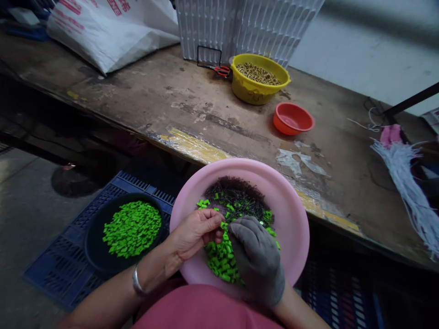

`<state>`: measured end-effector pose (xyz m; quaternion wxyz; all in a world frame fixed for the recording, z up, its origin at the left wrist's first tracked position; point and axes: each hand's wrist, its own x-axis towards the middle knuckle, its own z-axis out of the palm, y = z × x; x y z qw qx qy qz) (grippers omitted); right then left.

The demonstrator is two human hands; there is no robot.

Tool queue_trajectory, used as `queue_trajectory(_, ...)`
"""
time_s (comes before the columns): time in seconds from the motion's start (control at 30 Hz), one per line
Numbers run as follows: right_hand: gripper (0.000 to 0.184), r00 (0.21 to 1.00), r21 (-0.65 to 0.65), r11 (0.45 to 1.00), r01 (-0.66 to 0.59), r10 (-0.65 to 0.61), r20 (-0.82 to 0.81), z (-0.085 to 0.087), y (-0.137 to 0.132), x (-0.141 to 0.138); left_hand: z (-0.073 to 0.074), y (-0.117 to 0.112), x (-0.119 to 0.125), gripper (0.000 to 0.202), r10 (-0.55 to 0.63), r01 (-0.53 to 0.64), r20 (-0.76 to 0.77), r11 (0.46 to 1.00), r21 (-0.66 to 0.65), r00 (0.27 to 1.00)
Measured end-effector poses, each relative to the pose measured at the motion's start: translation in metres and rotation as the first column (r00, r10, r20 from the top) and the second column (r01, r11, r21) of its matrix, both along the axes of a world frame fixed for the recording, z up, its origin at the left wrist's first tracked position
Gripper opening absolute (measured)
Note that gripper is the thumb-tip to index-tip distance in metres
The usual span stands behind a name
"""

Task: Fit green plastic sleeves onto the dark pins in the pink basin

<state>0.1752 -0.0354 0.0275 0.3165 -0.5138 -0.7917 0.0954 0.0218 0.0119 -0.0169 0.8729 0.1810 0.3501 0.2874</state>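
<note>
A pink basin rests on my lap, holding a heap of small green plastic pieces and a mass of dark small parts. My left hand, bare with a metal bangle at the wrist, has its fingers pinched together over the green pieces. My right hand wears a grey glove and lies curled on the green pile, its fingertips meeting the left hand's. What either pinch holds is too small to make out. A dark bowl of green pieces sits lower left on a blue crate.
The worn wooden workbench ahead carries a yellow basin of brass rings, an orange bowl, a white sack, a ribbed white tray, red-handled scissors and a bundle of white strands at right.
</note>
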Motion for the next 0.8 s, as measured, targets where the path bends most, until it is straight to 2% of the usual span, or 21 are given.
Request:
queue_trajectory(0.27, 0.015, 0.999, -0.013, 1.000, -0.011, 0.011, 0.032, -0.005, 0.000, -0.006, -0.005, -0.003, 0.001, 0.038, -0.017, 0.017, 0.015, 1.000, 0.021, 1.000)
queue_trajectory(0.43, 0.013, 0.999, -0.014, 1.000, 0.028, -0.028, -0.016, -0.015, 0.001, -0.007, -0.004, -0.006, 0.004, 0.038, 0.035, -0.035, -0.005, 0.999, 0.036, 0.999)
queue_trajectory(0.63, 0.015, 0.976, -0.170, 0.977, 0.125, -0.152, -0.156, -0.016, 0.005, -0.005, 0.000, -0.009, 0.007, 0.038, 0.075, -0.075, 0.005, 0.996, 0.051, 0.997)
queue_trajectory(0.8, 0.012, 0.989, -0.158, 0.987, 0.043, -0.064, -0.132, -0.011, 0.003, -0.003, -0.002, -0.008, 0.003, 0.038, 0.076, -0.077, 0.025, 0.996, 0.050, 0.997)
